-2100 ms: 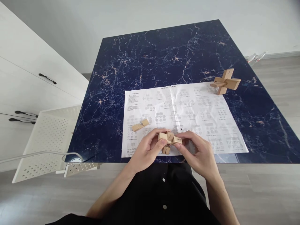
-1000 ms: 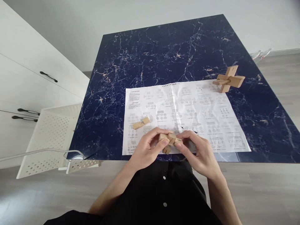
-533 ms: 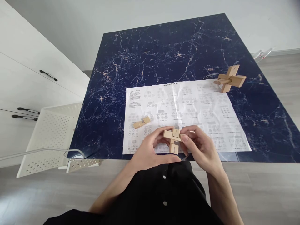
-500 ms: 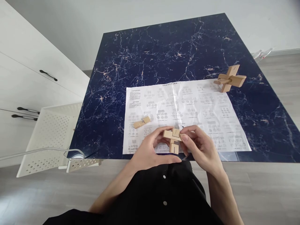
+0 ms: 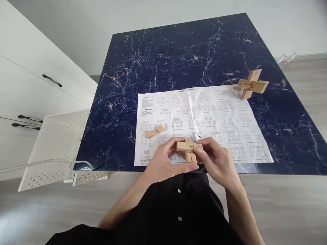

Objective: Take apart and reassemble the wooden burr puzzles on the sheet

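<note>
Both hands hold a small wooden puzzle assembly of crossed notched bars, just above the near edge of the table. My left hand grips its left end and underside with thumb and fingers. My right hand pinches its right end. Under and beyond the hands lies a white printed instruction sheet. A single loose wooden piece rests on the sheet's left part, a short way from my left hand.
A finished wooden cross puzzle stands at the sheet's far right corner on the dark blue marble table. A white perforated basket with a metal handle sits left of the table, beside white drawers.
The assembly was turned in my hands, from lying flat to showing a T-shaped face, then lowered slightly toward the table edge. The loose piece and the cross puzzle stayed put.
</note>
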Available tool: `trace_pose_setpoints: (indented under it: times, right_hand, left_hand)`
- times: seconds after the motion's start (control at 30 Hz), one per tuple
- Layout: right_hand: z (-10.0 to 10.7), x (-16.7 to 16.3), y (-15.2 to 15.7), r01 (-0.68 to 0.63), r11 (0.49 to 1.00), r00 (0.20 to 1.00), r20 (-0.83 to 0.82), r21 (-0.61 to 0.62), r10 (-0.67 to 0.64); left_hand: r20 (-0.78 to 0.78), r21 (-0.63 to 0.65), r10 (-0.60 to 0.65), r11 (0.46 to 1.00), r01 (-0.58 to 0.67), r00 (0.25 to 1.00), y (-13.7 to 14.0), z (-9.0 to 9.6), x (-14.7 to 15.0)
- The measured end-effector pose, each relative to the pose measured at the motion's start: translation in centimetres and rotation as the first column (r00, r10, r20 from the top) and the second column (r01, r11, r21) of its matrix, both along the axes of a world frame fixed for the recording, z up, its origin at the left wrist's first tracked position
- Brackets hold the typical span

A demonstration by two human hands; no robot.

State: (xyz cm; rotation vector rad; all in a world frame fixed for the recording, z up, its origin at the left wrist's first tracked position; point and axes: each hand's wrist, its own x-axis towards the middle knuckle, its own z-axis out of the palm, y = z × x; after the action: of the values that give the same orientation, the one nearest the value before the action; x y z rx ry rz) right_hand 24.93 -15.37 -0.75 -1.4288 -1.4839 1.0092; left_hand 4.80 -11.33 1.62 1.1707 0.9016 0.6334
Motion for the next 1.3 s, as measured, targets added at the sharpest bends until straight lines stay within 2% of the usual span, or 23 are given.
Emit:
trace_pose_setpoints:
  times: [0.7, 1.0, 1.1, 1.17, 1.23, 1.3]
  right_hand:
    - [0.2, -0.2, 0.1, 0.03, 1.0, 1.0, 0.004, -0.009, -0.03]
    - [0.2, -0.1, 0.1, 0.023, 0.999, 1.0, -0.021, -0.031, -0.023]
    - [0.0, 0.0, -0.1, 0.013, 1.0, 0.998, -0.053, -0.024, -0.014]
    - [-0.1, 0.0, -0.2, 0.009, 1.0, 0.998, -0.068, -0.018, -0.01]
    - [0.0, -0.1, -0.1, 0.015, 1.0, 0.998, -0.061, -0.027, -0.016]
    - [0.1, -0.2, -0.1, 0.021, 0.999, 0.999, -0.043, -0.041, -0.023]
  left_hand:
    - [-0.063, 0.098, 0.02, 0.995, -0.014, 0.998, -0.1, -0.1, 0.2]
    - [-0.027, 0.085, 0.021, 0.996, -0.019, 0.999, -0.2, -0.3, 0.1]
    - [0.01, 0.15, 0.038, 0.988, -0.039, 0.999, -0.4, -0.9, -0.5]
    - [0.026, 0.273, 0.113, 0.955, -0.115, 0.993, -0.3, -1.4, -1.4]
    - [0.04, 0.416, 0.265, 0.872, -0.257, 0.963, 0.1, -1.6, -2.4]
    - [0.008, 0.468, 0.438, 0.793, -0.39, 0.899, 0.8, -1.5, -3.5]
